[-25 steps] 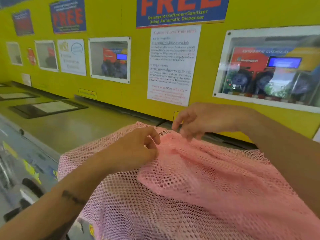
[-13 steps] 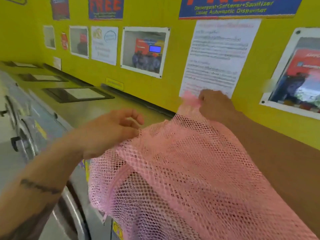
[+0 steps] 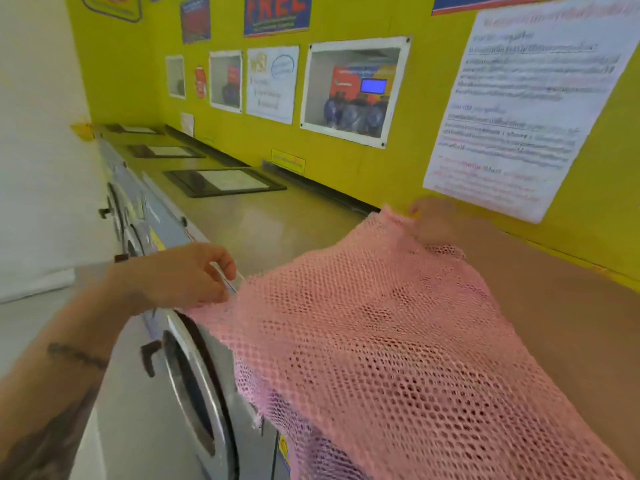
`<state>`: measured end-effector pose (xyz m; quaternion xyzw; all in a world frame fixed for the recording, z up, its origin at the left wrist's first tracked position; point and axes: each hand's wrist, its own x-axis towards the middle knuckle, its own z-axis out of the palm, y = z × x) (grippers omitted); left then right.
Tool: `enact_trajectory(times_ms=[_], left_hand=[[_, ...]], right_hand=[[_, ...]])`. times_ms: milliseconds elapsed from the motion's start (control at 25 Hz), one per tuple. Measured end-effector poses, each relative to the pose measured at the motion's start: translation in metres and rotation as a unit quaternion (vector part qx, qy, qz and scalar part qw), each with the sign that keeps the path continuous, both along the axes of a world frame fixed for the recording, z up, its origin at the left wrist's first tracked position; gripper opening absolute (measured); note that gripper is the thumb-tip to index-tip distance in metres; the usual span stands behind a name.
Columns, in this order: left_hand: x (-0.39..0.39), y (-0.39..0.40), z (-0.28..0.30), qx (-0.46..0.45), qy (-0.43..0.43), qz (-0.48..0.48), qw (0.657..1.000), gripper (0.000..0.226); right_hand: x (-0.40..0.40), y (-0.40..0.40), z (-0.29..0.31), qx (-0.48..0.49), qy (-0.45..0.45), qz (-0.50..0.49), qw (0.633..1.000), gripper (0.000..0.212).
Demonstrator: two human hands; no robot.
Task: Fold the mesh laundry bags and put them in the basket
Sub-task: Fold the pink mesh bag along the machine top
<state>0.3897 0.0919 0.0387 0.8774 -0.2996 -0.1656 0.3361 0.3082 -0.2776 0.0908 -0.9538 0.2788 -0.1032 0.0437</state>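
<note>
A: Wide view first: a yellow wall (image 3: pixel 398 168) papered with notices, a row of washing machines (image 3: pixel 166 393) beneath it, their flat top (image 3: pixel 270 223) running along the wall.

B: And over that top, the pink mesh laundry bag (image 3: pixel 381 341), stretched between both hands and spilling down over the machine front.

A: Left hand (image 3: pixel 187 275) pinches the near corner, fingers closed on the mesh. Right hand (image 3: pixel 436 220) grips the far corner against the wall, clenched on it, though blurred.

B: Risks?

A: I'd say the hanging part could drag the bag off the edge if either pinch loosens. The open mesh could snag on the door handle (image 3: pixel 149 358), skewing the fold.

B: No basket in sight.

A: Readable text: "FREE" on the blue poster (image 3: pixel 276 13). The white notice (image 3: pixel 526 109) is too blurred to read.
</note>
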Motion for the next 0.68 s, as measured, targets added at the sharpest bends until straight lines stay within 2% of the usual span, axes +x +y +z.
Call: enact_trajectory(times_ms=[40,120,320,440,560,640,680], left_hand=[[0.005,-0.001,-0.011,0.045,-0.038,0.019,0.998,0.018],[0.011,-0.005,-0.028,0.076,-0.092,0.054,0.991,0.020],[0.014,-0.016,-0.041,0.073,-0.156,0.089,0.981,0.021],[0.000,-0.033,-0.029,0.010,-0.235,0.097,0.967,0.013],[-0.039,-0.061,-0.002,-0.118,-0.282,0.033,0.952,0.010],[-0.068,-0.082,0.007,-0.153,-0.237,-0.053,0.958,0.008],[-0.082,-0.091,0.008,-0.134,-0.191,-0.107,0.966,0.013]], right_hand=[[0.004,0.004,-0.010,0.032,0.050,0.015,0.998,0.042],[0.007,0.005,-0.024,0.048,0.095,0.026,0.994,0.042],[-0.002,0.001,-0.029,0.012,0.167,0.055,0.984,0.034],[-0.018,-0.001,-0.008,-0.027,0.144,0.063,0.987,0.035],[-0.046,-0.001,0.033,-0.071,0.155,0.058,0.984,0.034],[-0.074,-0.001,0.063,-0.103,0.150,0.048,0.982,0.033],[-0.090,0.001,0.078,-0.117,0.157,0.045,0.980,0.034]])
